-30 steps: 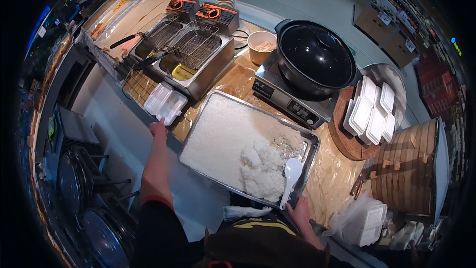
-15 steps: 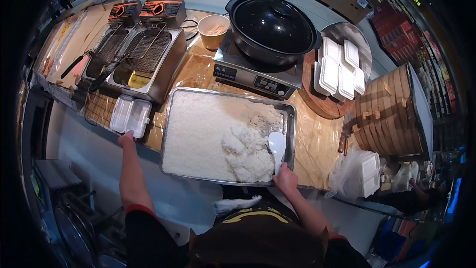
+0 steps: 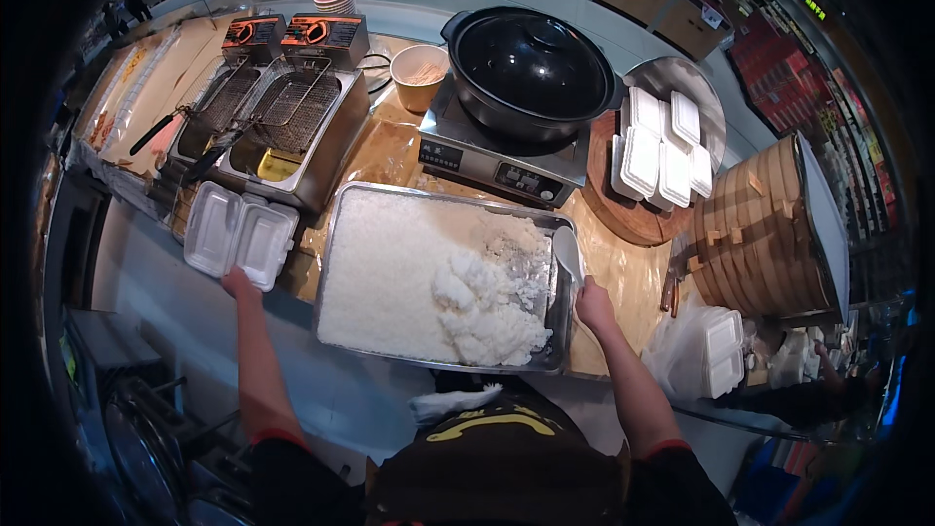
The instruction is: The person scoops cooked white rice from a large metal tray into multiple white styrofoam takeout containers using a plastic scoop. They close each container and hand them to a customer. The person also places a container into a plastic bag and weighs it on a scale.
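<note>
The left hand [image 3: 239, 282] is resting on the near edge of an open white foam clamshell box [image 3: 240, 235], fingers touching its rim; how firmly that grip is closing cannot be told. The box is lying on the bench [image 3: 623, 273] just in front of a twin-basket deep fryer [image 3: 278, 117] and left of a large steel tray [image 3: 336, 234] holding cooked white rice [image 3: 438, 278]. The right hand [image 3: 594, 304] is curling around the handle of a white rice paddle [image 3: 568, 251], whose blade is sitting at the tray's right rim. Behind the tray a black lidded pot [image 3: 534, 63] is sitting on an induction cooker [image 3: 487, 161]. More closed foam boxes [image 3: 662, 146] are lying on a round wooden board [image 3: 623, 219], beside stacked bamboo steamers [image 3: 765, 229].
</note>
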{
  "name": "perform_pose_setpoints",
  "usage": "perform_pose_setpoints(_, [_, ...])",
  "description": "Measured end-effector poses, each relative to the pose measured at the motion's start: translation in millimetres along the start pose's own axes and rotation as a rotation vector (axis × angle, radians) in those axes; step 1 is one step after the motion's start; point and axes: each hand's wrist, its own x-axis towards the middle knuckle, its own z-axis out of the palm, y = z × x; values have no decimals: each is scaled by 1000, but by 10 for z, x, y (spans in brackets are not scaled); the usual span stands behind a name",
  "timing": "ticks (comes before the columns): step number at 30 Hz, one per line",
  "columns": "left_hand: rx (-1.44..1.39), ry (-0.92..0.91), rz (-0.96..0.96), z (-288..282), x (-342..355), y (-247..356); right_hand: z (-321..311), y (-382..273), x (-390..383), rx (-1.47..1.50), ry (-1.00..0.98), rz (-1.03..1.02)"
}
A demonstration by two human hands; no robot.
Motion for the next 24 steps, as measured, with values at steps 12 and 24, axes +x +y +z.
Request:
perform_pose_setpoints(12, [-112, -400, -238, -693, -2778, 520, 450, -205, 667, 669, -833, 78])
perform_pose_setpoints(24, [-212, -404, -436, -288, -3991, 205, 654, -188, 665, 1034, -1146, 51])
